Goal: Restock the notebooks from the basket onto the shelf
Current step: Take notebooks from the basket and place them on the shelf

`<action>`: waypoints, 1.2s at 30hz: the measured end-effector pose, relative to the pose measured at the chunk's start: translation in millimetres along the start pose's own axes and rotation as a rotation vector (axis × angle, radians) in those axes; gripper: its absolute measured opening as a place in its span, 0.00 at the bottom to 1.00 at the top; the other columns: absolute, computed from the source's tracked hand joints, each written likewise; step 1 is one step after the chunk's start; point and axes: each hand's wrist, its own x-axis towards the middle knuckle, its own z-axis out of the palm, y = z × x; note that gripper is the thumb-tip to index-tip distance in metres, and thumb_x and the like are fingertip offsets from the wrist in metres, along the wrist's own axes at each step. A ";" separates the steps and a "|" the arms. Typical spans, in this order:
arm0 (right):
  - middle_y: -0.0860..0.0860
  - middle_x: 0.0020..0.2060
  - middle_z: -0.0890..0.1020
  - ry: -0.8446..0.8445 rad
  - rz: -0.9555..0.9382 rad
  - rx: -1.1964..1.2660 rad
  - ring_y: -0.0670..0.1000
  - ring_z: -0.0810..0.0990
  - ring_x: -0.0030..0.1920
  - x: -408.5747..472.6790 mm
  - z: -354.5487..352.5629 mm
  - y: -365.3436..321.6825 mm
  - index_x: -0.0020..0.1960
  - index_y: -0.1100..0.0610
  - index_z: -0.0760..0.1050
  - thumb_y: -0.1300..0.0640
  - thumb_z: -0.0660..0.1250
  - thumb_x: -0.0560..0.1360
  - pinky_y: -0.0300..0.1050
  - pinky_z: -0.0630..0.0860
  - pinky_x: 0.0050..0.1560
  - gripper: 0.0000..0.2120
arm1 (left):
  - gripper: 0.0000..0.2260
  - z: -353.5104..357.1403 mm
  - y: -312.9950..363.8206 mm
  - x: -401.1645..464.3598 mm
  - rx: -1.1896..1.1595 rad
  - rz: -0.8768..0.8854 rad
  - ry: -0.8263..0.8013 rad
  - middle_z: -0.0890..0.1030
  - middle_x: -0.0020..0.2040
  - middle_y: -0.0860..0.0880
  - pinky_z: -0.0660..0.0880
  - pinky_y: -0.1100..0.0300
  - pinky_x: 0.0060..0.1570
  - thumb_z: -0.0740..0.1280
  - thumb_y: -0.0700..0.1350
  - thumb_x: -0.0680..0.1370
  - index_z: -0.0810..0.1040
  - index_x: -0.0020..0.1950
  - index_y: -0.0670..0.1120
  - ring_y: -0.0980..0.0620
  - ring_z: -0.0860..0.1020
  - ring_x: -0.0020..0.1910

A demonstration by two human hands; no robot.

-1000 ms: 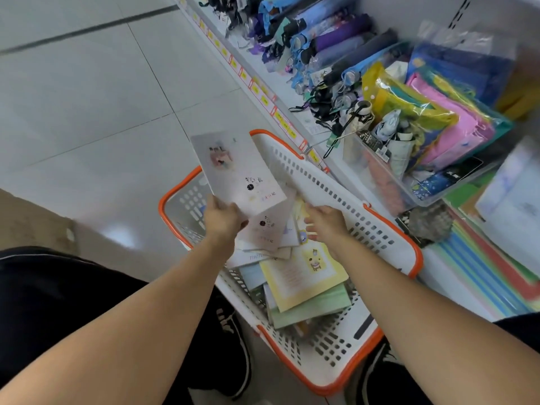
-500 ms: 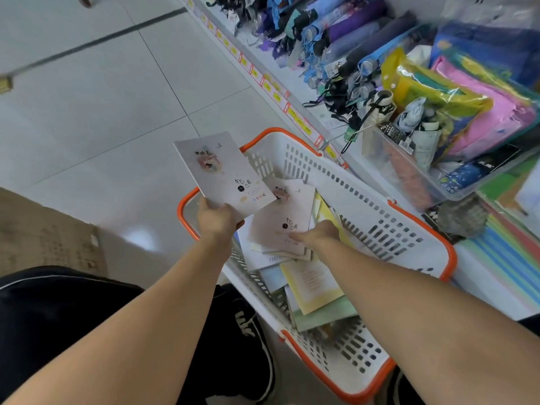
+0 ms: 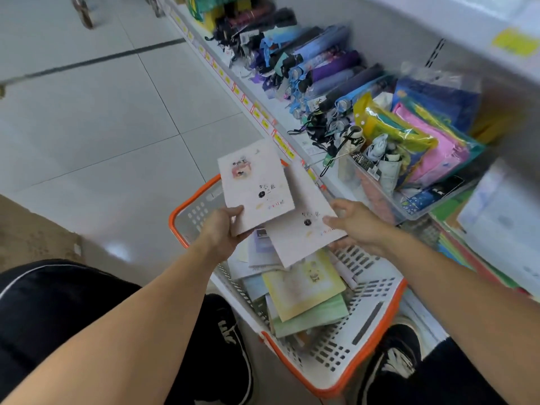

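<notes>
Above the basket [image 3: 377,343], one pale notebook [image 3: 255,185] is pinched in the left hand [image 3: 217,232] and a second notebook [image 3: 304,229], overlapped by it, is gripped by the right hand [image 3: 355,226].

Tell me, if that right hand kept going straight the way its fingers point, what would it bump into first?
Probably the left hand. The right hand points leftward, already gripping the lower pale notebook, which slides under the upper pale notebook. Depth is unclear.
</notes>
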 end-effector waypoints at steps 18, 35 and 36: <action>0.60 0.51 0.85 0.171 -0.415 0.475 0.63 0.85 0.42 -154.2 -88.1 -222.4 0.66 0.56 0.73 0.40 0.61 0.79 0.47 0.82 0.29 0.23 | 0.27 277.2 137.2 -130.8 0.484 0.737 -0.645 0.79 0.61 0.56 0.79 0.54 0.34 0.64 0.36 0.80 0.64 0.70 0.64 0.49 0.82 0.48; 0.61 0.55 0.74 0.663 -0.400 0.599 0.53 0.75 0.36 -45.0 -235.9 -393.7 0.71 0.62 0.67 0.69 0.51 0.83 0.38 0.75 0.22 0.18 | 0.08 361.8 229.4 -134.4 0.455 0.646 -0.535 0.79 0.59 0.47 0.81 0.53 0.46 0.65 0.49 0.81 0.76 0.59 0.49 0.47 0.81 0.55; 0.58 0.51 0.76 0.686 -0.371 0.494 0.52 0.74 0.35 -38.7 -239.6 -390.5 0.69 0.62 0.70 0.68 0.54 0.83 0.38 0.75 0.23 0.17 | 0.06 359.1 229.4 -129.6 0.462 0.644 -0.526 0.79 0.59 0.47 0.81 0.53 0.47 0.65 0.49 0.81 0.76 0.57 0.50 0.47 0.80 0.55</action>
